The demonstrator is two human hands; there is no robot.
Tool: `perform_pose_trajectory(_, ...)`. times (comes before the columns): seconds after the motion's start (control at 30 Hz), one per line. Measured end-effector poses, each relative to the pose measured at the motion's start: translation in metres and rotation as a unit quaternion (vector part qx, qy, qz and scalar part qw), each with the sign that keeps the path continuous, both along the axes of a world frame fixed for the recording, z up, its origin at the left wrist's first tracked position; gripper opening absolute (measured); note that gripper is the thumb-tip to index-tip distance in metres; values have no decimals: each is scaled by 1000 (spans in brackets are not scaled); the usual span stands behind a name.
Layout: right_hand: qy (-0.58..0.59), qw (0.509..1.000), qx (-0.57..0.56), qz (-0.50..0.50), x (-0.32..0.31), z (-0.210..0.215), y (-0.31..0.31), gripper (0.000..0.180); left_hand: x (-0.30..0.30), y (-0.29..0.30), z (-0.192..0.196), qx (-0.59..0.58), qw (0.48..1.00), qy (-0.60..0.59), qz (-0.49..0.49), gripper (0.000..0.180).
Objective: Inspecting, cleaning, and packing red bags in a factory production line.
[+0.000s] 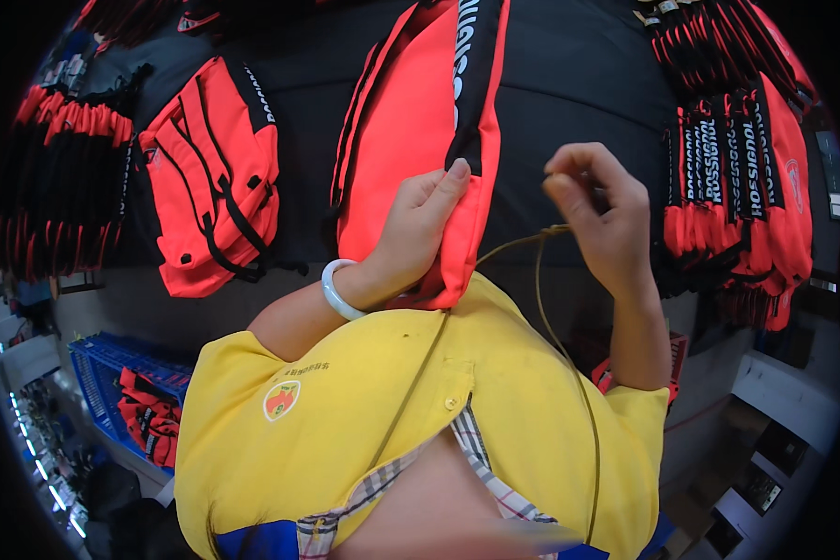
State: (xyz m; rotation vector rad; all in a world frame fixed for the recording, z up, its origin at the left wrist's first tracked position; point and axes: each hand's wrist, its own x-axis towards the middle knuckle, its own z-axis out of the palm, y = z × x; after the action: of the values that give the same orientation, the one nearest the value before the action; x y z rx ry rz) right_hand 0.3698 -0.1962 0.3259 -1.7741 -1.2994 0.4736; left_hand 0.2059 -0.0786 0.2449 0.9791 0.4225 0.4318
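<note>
Left hand (415, 229) has the near end of a red-and-black bag (401, 140) gripped, thumb on top. The bag stretches away from that hand over the dark tabletop (569, 107), left of the right hand (602, 210). That one's curled, fingertips nearly meeting thumb, can't tell if anything's pinched; thin olive cord (569, 345) hangs by it.

White capital lettering (462, 49) on red-and-black bags (403, 121)

Soft, even light; black corners, fisheye-bent edges.
</note>
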Motion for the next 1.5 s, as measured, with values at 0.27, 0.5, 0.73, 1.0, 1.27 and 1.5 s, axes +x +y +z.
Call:
perform_pose_trajectory(0.27, -250, 968, 11, 14, -13, 5, -15, 20, 3, -5, 8, -60, 998, 5, 18, 38)
perform_pose_trajectory(0.5, -350, 934, 51, 46, -21, 8, -7, 21, 0, -5, 7, -38, 998, 3, 40, 35)
perform_pose_trajectory(0.73, -394, 916, 19, 69, -22, 14, -5, 22, 0, -8, 6, -20, 999, -7, 45, 34)
perform_pose_trajectory(1.0, -412, 907, 18, 90, -23, 18, -2, 22, -1, -9, 4, -12, 999, -18, 50, 35)
perform_pose_trajectory(1.27, -448, 887, 1, 109, -24, 24, 0, 22, -2, -9, 5, 0, 999, -19, 48, 35)
perform_pose_trajectory(1.5, -471, 874, -11, 121, -26, 28, 3, 22, -3, -11, 6, 0, 998, -18, 53, 36)
